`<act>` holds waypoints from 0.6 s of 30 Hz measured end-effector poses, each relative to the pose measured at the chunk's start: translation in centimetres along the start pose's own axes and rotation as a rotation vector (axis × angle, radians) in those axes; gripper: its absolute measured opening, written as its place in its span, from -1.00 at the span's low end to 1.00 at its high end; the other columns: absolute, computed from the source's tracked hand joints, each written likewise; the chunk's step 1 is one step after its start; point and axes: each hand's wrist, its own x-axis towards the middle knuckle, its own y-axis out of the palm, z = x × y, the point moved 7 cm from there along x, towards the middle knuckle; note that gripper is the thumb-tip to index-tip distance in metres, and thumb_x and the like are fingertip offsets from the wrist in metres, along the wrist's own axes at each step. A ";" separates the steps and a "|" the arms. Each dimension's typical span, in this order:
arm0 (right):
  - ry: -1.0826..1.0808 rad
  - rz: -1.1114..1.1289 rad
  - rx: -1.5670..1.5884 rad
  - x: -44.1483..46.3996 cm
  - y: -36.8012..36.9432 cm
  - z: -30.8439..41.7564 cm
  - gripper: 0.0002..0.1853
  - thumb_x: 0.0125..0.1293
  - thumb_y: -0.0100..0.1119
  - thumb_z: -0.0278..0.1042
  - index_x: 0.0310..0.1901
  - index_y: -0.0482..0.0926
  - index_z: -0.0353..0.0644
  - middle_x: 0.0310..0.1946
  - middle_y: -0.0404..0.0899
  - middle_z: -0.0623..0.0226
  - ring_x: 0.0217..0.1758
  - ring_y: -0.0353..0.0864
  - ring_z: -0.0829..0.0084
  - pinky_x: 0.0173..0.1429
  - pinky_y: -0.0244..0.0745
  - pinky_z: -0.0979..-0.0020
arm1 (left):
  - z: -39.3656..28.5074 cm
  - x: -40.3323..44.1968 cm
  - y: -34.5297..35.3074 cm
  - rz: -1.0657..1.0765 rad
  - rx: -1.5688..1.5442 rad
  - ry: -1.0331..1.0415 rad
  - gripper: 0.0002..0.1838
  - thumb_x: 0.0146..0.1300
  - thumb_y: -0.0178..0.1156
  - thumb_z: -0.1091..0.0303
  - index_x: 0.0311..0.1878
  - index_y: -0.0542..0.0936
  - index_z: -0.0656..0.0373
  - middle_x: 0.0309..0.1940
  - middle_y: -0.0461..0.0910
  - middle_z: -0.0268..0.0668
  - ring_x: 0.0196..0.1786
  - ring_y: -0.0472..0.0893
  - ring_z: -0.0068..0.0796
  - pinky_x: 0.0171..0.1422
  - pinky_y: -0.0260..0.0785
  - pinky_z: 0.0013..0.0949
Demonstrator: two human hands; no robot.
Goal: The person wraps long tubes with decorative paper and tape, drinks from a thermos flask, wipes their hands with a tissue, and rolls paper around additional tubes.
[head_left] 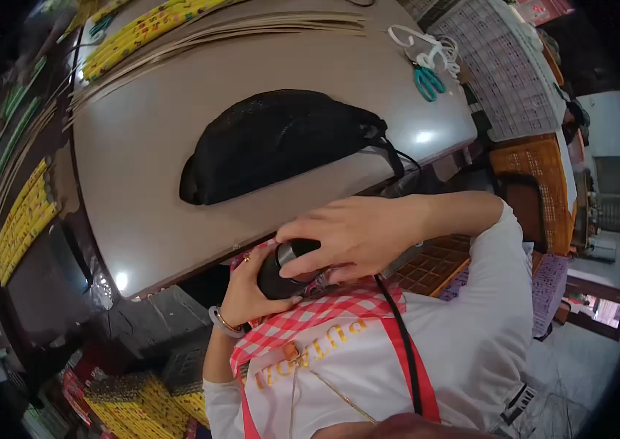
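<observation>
Close to my chest, my left hand (243,291) wraps round the body of a dark flask (275,282) with a silver band near its black top. My right hand (357,238) is curled over the flask's top, fingers bent round the lid. Part of the flask is hidden behind my fingers. Just beyond my hands, a black drawstring bag (281,143) lies on the table (145,161), its cord trailing over the near edge.
Yellow patterned strips (142,36) and long thin tan strips (229,33) lie across the table's far side. Teal-handled scissors (428,83) and a white cord (438,50) sit at the right. Brown woven baskets (533,179) stand beyond the right edge.
</observation>
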 end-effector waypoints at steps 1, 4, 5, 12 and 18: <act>-0.062 -0.045 0.008 -1.0 -0.3 0.6 -0.32 0.00 0.25 0.05 0.13 0.27 -0.06 -0.11 0.40 0.06 -0.44 0.56 0.19 -0.44 0.47 0.30 | -0.1 0.4 0.5 0.046 -0.022 0.001 -0.16 -0.38 0.45 0.17 0.07 0.35 0.24 -0.08 0.48 -0.10 -0.01 0.51 -0.19 0.08 0.31 -0.30; 0.426 -0.232 0.193 -4.5 -1.9 -1.3 -0.31 0.00 0.25 0.04 0.14 0.27 -0.07 -0.10 0.41 0.12 -0.40 0.57 0.12 -0.37 0.52 0.34 | -3.6 2.4 1.5 0.018 0.029 0.061 -0.20 -0.37 0.45 0.22 0.04 0.36 0.25 -0.13 0.49 -0.08 -0.07 0.53 -0.16 0.04 0.33 -0.30; 0.458 -0.244 0.166 -5.8 -2.9 -0.9 -0.31 0.00 0.25 0.04 0.14 0.27 -0.07 -0.10 0.41 0.12 -0.40 0.57 0.12 -0.37 0.52 0.34 | -5.0 3.2 1.7 0.011 0.041 0.050 -0.21 -0.38 0.45 0.23 0.03 0.36 0.25 -0.14 0.49 -0.09 -0.08 0.53 -0.16 0.03 0.33 -0.30; 0.622 -0.436 0.153 -13.0 -8.7 1.8 -0.31 -0.16 0.36 -0.18 0.08 0.33 -0.10 -0.12 0.46 0.22 -0.18 0.54 0.23 -0.14 0.48 0.37 | -11.0 8.7 5.5 0.172 -0.001 0.213 -0.22 -0.46 0.44 0.32 -0.01 0.36 0.23 -0.20 0.47 -0.11 -0.12 0.49 -0.09 -0.02 0.31 -0.25; 1.291 -0.912 0.185 -23.6 -9.1 3.1 -0.44 -0.09 0.30 -0.09 -0.11 0.32 -0.20 -0.40 0.49 0.31 -0.39 0.47 0.51 -0.28 0.38 0.47 | -19.1 11.7 12.0 -0.261 0.687 0.673 -0.18 -0.33 0.37 0.40 0.15 0.31 0.15 -0.05 0.42 -0.21 -0.02 0.41 -0.18 0.04 0.16 -0.17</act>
